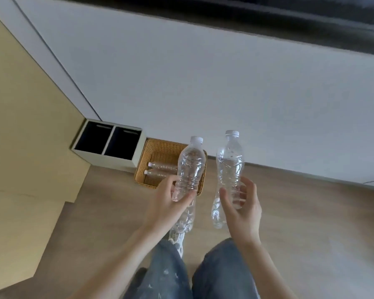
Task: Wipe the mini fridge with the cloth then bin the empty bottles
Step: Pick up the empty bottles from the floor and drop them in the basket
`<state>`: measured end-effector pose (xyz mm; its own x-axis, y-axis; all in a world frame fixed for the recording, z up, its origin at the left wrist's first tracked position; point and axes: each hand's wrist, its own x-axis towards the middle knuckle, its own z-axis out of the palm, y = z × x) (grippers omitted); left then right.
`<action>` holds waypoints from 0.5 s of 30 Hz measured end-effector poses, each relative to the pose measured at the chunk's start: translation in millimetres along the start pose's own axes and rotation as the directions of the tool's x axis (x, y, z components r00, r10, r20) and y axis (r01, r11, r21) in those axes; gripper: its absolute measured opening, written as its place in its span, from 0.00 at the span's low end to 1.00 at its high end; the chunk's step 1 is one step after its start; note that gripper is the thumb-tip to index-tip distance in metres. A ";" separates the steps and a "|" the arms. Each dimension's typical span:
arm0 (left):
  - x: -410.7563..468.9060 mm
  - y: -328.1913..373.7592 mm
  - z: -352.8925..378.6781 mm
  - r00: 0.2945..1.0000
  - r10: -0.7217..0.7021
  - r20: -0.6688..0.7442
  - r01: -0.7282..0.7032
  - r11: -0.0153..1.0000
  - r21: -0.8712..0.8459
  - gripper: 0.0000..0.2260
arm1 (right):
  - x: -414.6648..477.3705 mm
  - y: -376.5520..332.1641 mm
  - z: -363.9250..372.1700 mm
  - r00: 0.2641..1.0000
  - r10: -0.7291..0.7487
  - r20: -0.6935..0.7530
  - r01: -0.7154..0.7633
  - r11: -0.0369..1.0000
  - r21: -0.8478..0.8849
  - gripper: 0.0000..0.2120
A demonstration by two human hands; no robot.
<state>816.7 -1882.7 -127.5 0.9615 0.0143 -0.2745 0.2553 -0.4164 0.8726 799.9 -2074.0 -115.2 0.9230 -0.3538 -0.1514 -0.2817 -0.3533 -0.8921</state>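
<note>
Left hand [166, 203] and right hand [240, 210] each gripped clear, crumpled, white-capped bottles [189, 167] near a basket [160, 152] holding two more.

A home room: wood-look floor [300, 223], white wall [203, 83], wicker basket [158, 152] beside a two-slot bin [138, 145]

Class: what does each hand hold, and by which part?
Left hand grips the left bottle by its lower body; right hand, the right bottle near its base. Each also carries a crumpled bottle below, grip hidden.

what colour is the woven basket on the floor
Golden-tan rectangular wicker basket; it shows best in the head view.
</note>
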 end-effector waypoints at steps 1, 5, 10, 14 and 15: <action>22.3 -12.1 8.3 1.000 -0.011 0.003 0.011 1.000 -0.022 0.23 | 18.7 13.6 12.8 1.000 0.025 0.005 -0.025 1.000 0.004 0.21; 109.9 -82.7 54.7 0.998 -0.065 -0.013 0.064 0.996 -0.058 0.28 | 91.4 87.8 74.2 0.995 0.100 0.024 -0.100 0.995 -0.002 0.20; 201.7 -191.4 125.5 0.979 -0.204 -0.011 0.203 0.977 -0.063 0.26 | 173.2 207.8 154.8 0.985 0.154 0.082 -0.150 0.987 -0.051 0.19; 268.1 -289.4 182.2 0.969 -0.248 -0.010 0.247 0.969 -0.026 0.25 | 225.4 310.3 215.3 0.969 0.206 0.137 -0.193 0.976 -0.103 0.19; 283.2 -313.5 194.7 0.967 -0.255 -0.014 0.255 0.967 -0.015 0.26 | 236.6 333.8 229.8 0.963 0.226 0.149 -0.210 0.971 -0.118 0.18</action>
<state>989.2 -1925.1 -557.5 0.8660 0.1331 -0.4820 0.4933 -0.3852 0.7800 984.5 -2076.6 -546.6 0.8639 -0.2914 -0.4109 -0.4980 -0.3712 -0.7837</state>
